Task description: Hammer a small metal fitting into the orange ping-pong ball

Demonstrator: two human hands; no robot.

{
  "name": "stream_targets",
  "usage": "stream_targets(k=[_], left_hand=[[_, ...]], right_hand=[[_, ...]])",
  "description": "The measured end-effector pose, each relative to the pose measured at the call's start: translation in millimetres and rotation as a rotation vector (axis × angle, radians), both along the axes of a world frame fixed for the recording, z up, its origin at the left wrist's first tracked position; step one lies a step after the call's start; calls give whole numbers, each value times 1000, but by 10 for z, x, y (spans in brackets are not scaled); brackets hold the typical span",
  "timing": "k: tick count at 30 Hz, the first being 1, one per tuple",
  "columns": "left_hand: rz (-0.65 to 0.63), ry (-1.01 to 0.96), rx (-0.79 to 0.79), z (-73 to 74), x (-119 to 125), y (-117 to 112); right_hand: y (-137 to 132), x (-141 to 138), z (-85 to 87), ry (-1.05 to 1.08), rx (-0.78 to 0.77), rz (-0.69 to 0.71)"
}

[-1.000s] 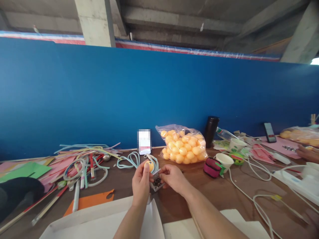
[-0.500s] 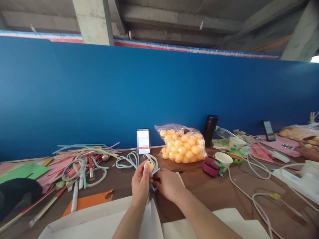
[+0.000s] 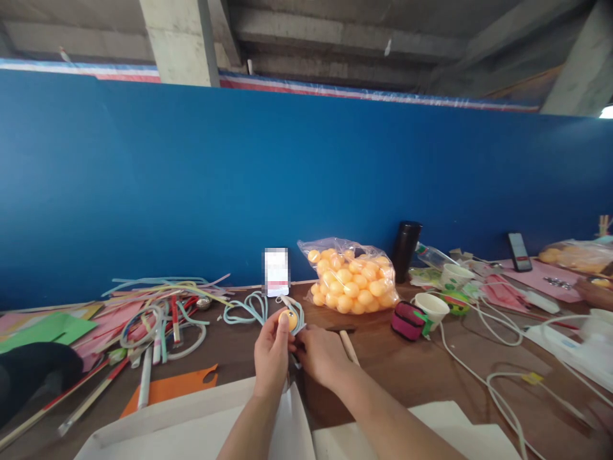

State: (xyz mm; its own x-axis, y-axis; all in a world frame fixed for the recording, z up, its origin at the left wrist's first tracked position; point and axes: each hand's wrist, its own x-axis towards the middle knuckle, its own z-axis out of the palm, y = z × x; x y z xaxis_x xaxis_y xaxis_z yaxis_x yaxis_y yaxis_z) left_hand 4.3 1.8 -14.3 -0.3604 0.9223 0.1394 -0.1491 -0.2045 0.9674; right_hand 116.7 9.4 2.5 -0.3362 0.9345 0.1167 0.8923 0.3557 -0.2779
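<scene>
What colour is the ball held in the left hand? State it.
The ball is orange; head view.

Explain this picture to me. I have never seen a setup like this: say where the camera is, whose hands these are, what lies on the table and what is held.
There is no machine here: a person wears a camera on the head, so it looks forward and down at their own two bare hands. The left hand pinches a small orange ball in its fingertips. The right hand is curled close beside it; what its grip holds is hidden. Below is a brown table. On it lie a clear bag of orange balls, a black cup, a paper cup, a pink pouch, white cables, a heap of coloured strips and white sheets nearest the person.
</scene>
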Motion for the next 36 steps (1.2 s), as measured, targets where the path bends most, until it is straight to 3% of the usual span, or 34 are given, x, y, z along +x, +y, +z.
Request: stream_targets(k=[9,15,21,28,36], left_hand=[[-5,-21,11,-7,5,-2],[-8,-39,12,8,11,-6],[10,-43,22,8,3,3],[10,-28,24,12,10,-17],[-29,-29,31,60,17,-40]], right_hand=[[5,-22,-40,40,-13,-3],[1,12,-19,191,-19,-45],[-13,115,10,544,-60,-57],[16,180,65,1011,-267,-76],[-173,325,109,1506,-530,-73]])
